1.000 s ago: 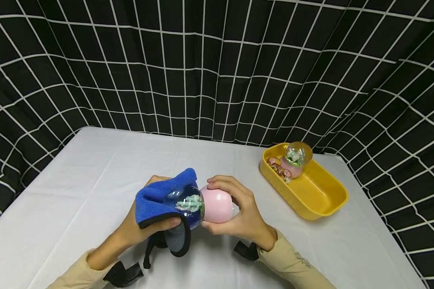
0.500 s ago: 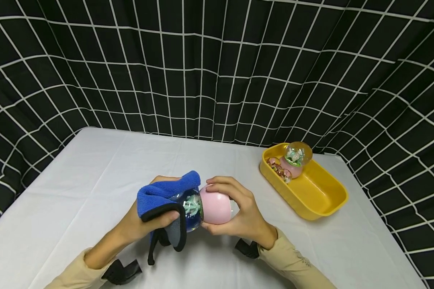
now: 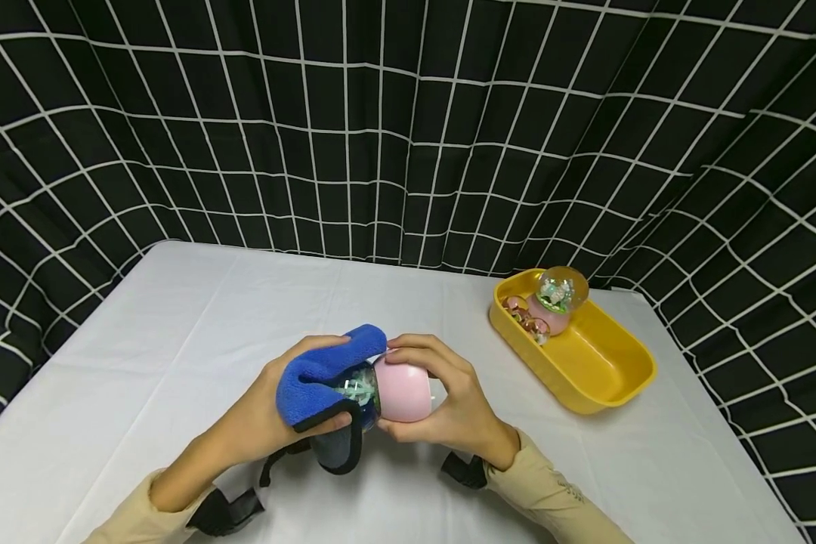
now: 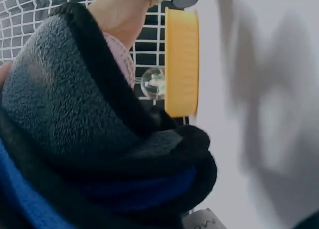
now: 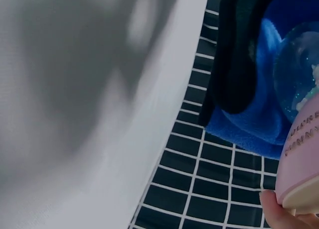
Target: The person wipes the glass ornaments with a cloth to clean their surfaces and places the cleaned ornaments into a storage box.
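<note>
A snow globe (image 3: 404, 390) with a pink base lies sideways between my two hands, above the table. My right hand (image 3: 459, 393) grips the base, thumb below and fingers above. With my left hand (image 3: 261, 412) I hold a blue cloth (image 3: 313, 389), edged in black with a grey reverse side, wrapped around the clear dome. Part of the dome and a pale green figure inside show between cloth and base. The right wrist view shows raised lettering on the pink base (image 5: 304, 154). In the left wrist view the grey side of the cloth (image 4: 60, 94) hides most of the globe.
At the right of the white table (image 3: 197, 317) stands a yellow tray (image 3: 605, 355). In its far end are another snow globe (image 3: 551, 302) with a pink base and several small reddish trinkets (image 3: 527, 321). A black gridded curtain (image 3: 381, 136) surrounds the table.
My left hand and the cloth have shifted a little to the right, covering more of the dome near the base. My right hand stays nearly in place on the base.
</note>
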The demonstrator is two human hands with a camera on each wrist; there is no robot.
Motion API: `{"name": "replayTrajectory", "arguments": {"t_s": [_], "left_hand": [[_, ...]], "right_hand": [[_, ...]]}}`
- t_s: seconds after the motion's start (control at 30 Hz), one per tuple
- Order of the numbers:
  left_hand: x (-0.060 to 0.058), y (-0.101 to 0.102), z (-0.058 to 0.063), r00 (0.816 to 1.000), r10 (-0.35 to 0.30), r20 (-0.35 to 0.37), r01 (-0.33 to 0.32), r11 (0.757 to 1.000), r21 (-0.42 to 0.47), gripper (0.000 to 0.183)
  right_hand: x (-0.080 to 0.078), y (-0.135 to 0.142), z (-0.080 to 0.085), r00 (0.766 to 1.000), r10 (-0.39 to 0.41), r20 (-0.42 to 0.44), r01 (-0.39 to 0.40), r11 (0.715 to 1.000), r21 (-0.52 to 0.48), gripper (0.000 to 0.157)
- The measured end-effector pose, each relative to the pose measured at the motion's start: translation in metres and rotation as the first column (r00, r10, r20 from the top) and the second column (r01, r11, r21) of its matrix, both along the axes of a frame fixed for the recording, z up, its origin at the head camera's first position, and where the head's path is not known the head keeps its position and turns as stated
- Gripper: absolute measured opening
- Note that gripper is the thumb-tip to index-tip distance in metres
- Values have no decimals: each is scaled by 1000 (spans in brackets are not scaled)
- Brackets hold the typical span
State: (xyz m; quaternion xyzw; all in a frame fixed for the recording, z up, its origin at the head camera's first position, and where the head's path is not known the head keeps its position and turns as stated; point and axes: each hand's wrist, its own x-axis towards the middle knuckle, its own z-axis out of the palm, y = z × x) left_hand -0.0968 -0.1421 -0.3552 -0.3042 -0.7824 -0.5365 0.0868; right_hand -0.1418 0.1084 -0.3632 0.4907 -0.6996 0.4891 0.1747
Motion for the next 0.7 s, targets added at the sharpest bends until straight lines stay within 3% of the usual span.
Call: {"name": "replayTrajectory", "arguments": {"t_s": [0.23,0.3,0.4,0.53,0.63,0.7], "left_hand": [[1,3,-2,992,118,55,-124,984,131,44],[0,3,-3,989,120,81,-131,980,147,40],[-2,1,-6,988,13,157,-42,983,179,41],[-6,-2,-11,957,-200,209,141,954,263,54],[-8,0,-12,952,-253,173,196,937,290,70],[-8,3,-12,963,-226,144,180,944,276,82]], "right_hand": [[-2,0,-1,998,0,-65,-2,999,-40,64],[-2,0,-1,996,-4,-86,0,999,-47,65],[-3,1,0,993,-9,-118,2,998,-62,66],[-3,3,2,994,-28,-109,21,997,-69,65],[-4,5,4,997,-51,-57,47,997,-62,64],[-4,6,4,998,-58,-18,56,996,-62,63]]}}
